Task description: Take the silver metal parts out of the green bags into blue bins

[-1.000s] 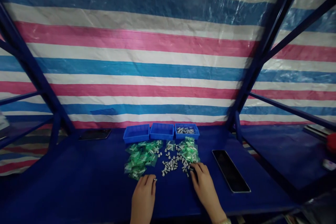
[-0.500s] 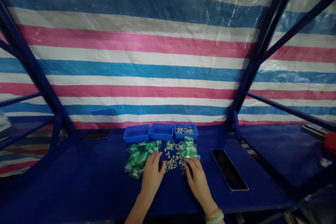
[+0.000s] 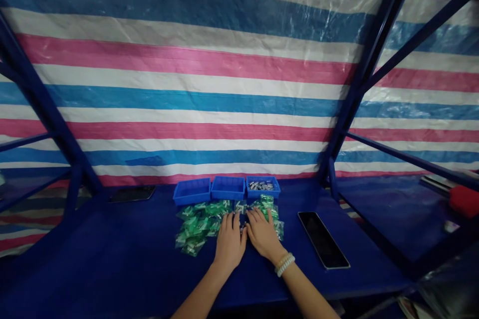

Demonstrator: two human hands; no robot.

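Note:
My left hand (image 3: pixel 229 243) lies palm down with its fingers stretched out over small metal pieces (image 3: pixel 242 220), which look like screws. From the other side, my right hand (image 3: pixel 264 235) covers more of that pile, its fingers spread. The two thumbs nearly meet, and most of the metal pieces are hidden beneath the hands. Beside my left hand spreads a heap of clear packets with green contents (image 3: pixel 198 224). A smaller heap of green packets (image 3: pixel 267 202) lies just beyond my right fingers. One clear packet (image 3: pixel 240 206) sits between the heaps.
Three blue bins stand in a row at the back: the left bin (image 3: pixel 192 201), the middle bin (image 3: pixel 228 195) and the right bin (image 3: pixel 263 193), which holds metal pieces. A dark phone (image 3: pixel 324 240) lies to the right. Another dark flat device (image 3: pixel 132 194) rests back left. Blue posts (image 3: pixel 346 104) flank the table.
My hands have come together over the metal pieces, the left moving right and the right moving left. The loose pieces are now mostly covered. The view has shifted slightly.

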